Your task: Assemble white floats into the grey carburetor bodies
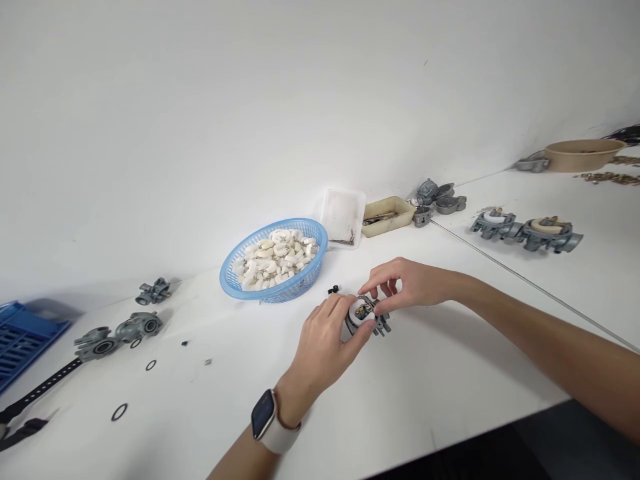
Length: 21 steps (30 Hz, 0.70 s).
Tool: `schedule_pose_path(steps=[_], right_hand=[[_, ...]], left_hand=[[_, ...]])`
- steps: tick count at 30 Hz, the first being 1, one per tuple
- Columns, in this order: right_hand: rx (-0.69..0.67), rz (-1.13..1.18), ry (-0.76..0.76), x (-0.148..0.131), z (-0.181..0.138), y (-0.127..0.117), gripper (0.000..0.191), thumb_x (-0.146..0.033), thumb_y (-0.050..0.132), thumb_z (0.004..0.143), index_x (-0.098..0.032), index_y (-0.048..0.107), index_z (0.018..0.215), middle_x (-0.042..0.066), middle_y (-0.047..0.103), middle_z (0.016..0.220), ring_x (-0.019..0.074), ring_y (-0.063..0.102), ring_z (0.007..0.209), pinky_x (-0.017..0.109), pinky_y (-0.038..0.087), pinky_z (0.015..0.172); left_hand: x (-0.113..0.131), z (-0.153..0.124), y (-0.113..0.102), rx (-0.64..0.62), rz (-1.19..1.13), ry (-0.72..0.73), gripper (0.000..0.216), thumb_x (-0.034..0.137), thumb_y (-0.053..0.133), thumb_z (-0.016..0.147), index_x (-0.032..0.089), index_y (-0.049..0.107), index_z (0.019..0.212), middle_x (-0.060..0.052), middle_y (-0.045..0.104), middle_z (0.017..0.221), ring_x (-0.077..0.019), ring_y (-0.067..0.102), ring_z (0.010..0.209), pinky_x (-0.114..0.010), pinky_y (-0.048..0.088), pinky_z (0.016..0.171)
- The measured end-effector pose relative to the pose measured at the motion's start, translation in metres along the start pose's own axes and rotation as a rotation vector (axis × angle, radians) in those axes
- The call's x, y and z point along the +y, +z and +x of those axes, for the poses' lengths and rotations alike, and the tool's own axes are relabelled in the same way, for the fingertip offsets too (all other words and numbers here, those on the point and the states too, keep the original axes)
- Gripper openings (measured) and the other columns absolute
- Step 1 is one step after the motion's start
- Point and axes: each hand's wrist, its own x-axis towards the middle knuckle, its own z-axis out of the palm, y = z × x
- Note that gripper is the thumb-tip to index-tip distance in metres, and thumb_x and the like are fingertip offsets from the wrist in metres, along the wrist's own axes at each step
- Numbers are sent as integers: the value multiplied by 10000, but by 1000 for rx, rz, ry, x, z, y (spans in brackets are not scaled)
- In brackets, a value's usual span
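On a white table, the left hand clamps thumb and fingers around a grey metal part with a white insert. The right hand meets its far side; I cannot tell whether those fingers pinch anything. Beyond stands a blue basket of white pieces.

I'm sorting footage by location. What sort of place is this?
Probably a carburetor assembly or repair bench: an open carburetor, two more carburetors to its right, and a blue plastic basket of white floats.
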Motion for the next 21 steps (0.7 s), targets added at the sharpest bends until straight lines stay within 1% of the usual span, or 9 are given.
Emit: schedule_pose_path(steps=[3, 8, 14, 21], right_hand=[[3, -1, -2, -1, 0, 0, 477, -579, 853, 795, -301, 831, 1183, 47, 746, 1032, 191, 620, 805, 341, 512, 760], [5, -5, -21, -3, -1, 1, 340, -529, 828, 835, -297, 855, 1082, 45, 758, 1025, 194, 632, 818, 331, 502, 749], [9, 0, -37, -2, -1, 1, 343, -527, 839, 832, -306, 860, 1094, 41, 749, 1009, 183, 624, 799, 326, 494, 740], [4, -5, -44, 1, -1, 1, 343, -553, 839, 831, -309, 867, 1071, 43, 746, 1011, 181, 622, 792, 326, 485, 715]], left_hand=[[0, 0, 0, 1, -5, 1, 257, 446, 599, 1065, 245, 604, 1225, -51, 700, 1058, -243, 685, 934, -372, 543, 792], [0, 0, 0, 5, -32, -16, 261, 454, 596, 1068, 250, 610, 1230, -53, 703, 1074, -239, 693, 941, -360, 546, 787], [1, 0, -1, 2, -32, -19, 238, 431, 621, 1056, 249, 618, 1210, -38, 694, 1034, -230, 679, 912, -352, 531, 773], [1, 0, -1, 0, -36, -18, 233, 428, 626, 1053, 244, 616, 1195, -34, 687, 1037, -228, 673, 916, -352, 522, 772]])
